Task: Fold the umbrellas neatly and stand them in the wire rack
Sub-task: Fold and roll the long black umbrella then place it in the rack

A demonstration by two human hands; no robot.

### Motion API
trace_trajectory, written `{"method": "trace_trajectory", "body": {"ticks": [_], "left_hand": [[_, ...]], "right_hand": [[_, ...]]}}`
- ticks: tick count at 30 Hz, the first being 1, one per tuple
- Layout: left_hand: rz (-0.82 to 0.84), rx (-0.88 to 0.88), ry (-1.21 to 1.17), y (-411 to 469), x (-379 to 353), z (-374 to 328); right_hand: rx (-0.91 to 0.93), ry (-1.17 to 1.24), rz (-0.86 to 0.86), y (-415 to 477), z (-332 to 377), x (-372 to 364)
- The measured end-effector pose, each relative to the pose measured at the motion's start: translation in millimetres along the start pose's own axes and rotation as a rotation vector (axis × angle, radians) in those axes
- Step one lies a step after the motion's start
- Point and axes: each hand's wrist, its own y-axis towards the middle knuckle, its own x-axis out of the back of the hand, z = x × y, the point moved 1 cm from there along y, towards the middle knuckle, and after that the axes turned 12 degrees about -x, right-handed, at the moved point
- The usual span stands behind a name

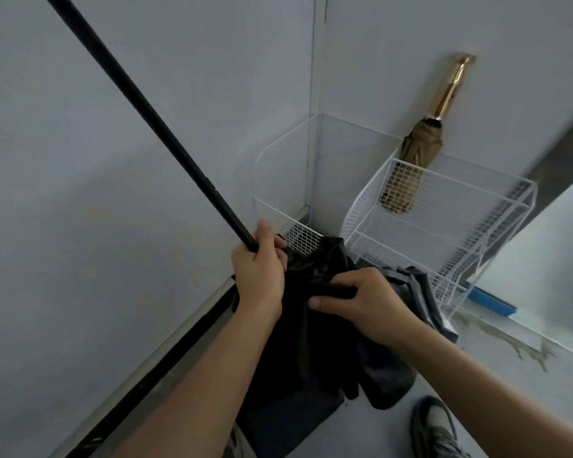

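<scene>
A long black umbrella (311,325) hangs in front of me, its shaft (146,117) running up to the top left. My left hand (258,269) grips the shaft's lower end, just above the loose black canopy. My right hand (364,302) pinches a dark strap or fold of the canopy, thumb underneath. A folded tan umbrella (417,150) with a shiny gold handle stands in the white wire rack (460,206) at the right, leaning on the wall. Grey umbrella fabric (420,289) lies below the rack, partly hidden by my right hand.
A second white wire rack (278,180) sits in the wall corner behind my left hand. A dark skirting strip (166,358) runs along the left wall. A blue strip (490,300) lies on the floor at right. A grey shoe (437,428) shows at the bottom.
</scene>
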Motion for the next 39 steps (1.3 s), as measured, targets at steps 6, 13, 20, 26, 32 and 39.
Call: {"method": "trace_trajectory", "body": {"ticks": [6, 13, 20, 26, 32, 39], "left_hand": [[0.107, 0.058, -0.081, -14.9, -21.3, 2.1], [0.114, 0.061, -0.102, -6.4, -11.0, -3.8], [0.191, 0.022, -0.015, -13.2, -6.4, -6.3], [0.122, 0.004, -0.014, -9.8, -2.4, -8.5], [0.038, 0.045, 0.003, -13.4, 0.4, -8.2], [0.048, 0.045, -0.006, -23.0, 7.5, -12.6]], "right_hand": [[-0.117, -0.103, -0.157, -0.7, -10.2, 0.3], [-0.024, 0.117, -0.354, -10.9, -2.7, 15.9], [0.043, -0.454, -0.514, -16.0, -12.2, 19.7], [-0.08, 0.048, -0.674, -22.5, -17.5, 32.0], [-0.11, 0.225, -0.633, -40.1, -18.7, 28.2], [0.037, -0.289, -0.691, -68.4, -7.3, 17.1]]}}
